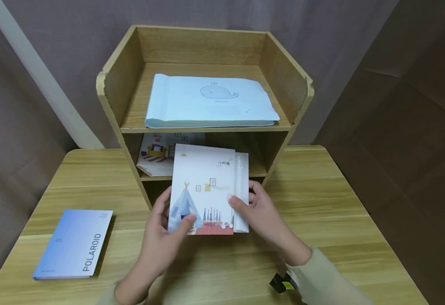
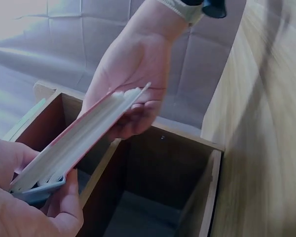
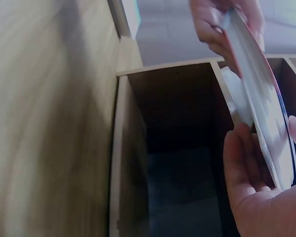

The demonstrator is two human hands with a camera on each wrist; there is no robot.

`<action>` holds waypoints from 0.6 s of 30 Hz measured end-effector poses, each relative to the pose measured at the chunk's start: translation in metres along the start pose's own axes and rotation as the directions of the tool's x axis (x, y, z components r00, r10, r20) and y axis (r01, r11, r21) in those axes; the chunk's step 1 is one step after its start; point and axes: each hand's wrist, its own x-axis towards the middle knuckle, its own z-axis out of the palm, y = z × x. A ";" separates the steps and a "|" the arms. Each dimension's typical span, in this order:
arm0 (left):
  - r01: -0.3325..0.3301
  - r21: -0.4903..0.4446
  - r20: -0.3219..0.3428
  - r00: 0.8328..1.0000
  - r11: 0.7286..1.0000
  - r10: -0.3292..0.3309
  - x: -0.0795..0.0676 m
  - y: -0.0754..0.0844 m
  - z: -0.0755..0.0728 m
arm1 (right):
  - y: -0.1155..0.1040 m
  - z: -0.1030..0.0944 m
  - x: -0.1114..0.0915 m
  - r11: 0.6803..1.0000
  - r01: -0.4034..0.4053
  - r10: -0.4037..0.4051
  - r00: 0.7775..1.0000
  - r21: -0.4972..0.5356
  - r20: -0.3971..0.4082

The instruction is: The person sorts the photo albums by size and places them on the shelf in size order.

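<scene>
Left hand [image 1: 161, 237] grips the tent book [image 1: 203, 190] at its left side, thumb on the cover, fingers round behind. Right hand [image 1: 262, 218] holds the opposite side, thumb near the cover's right edge, fingers behind a white strip [image 1: 241, 190] that sticks out there. We have the book raised over the table [image 1: 340, 212], just in front of the shelf unit [image 1: 195, 70], cover toward the head camera: blue tent, small frames, reddish floor. From both wrist views we get the page block edge-on, with reddish cover edges. By the right sleeve [image 1: 327, 275] we see a black object [image 1: 283, 283] with a yellow patch; can't tell what it is. Off to the left, a blue-and-white POLAROID book [image 1: 73, 243] lies flat on the table. Behind the held book, we note an illustrated book [image 1: 155, 154] in the middle compartment, left side, partly hidden. On the top level, a pale blue whale book [image 1: 211, 101] lies flat near the front edge. Farthest back, we log greyish fabric [image 1: 207, 12].
</scene>
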 end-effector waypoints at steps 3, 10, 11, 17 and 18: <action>-0.010 -0.018 -0.024 1.000 1.000 0.010 0.005 0.001 0.002 | 0.005 0.002 -0.005 0.999 -0.024 0.025 0.999 -0.036 0.030; 0.001 -0.026 -0.063 0.998 1.000 -0.002 0.015 0.002 0.008 | 0.016 0.007 -0.011 0.995 -0.052 0.045 0.996 0.083 0.080; 0.004 -0.028 -0.066 0.998 1.000 -0.006 0.016 0.001 0.008 | 0.017 0.007 -0.010 0.994 -0.053 0.045 0.996 0.095 0.081; 0.008 -0.030 -0.070 0.998 1.000 -0.010 0.021 0.001 0.012 | 0.021 0.007 -0.010 0.993 -0.024 0.012 0.995 0.115 0.102; 0.012 -0.027 -0.068 0.998 1.000 -0.014 0.021 0.001 0.012 | 0.021 0.007 -0.010 0.993 -0.021 0.009 0.994 0.114 0.105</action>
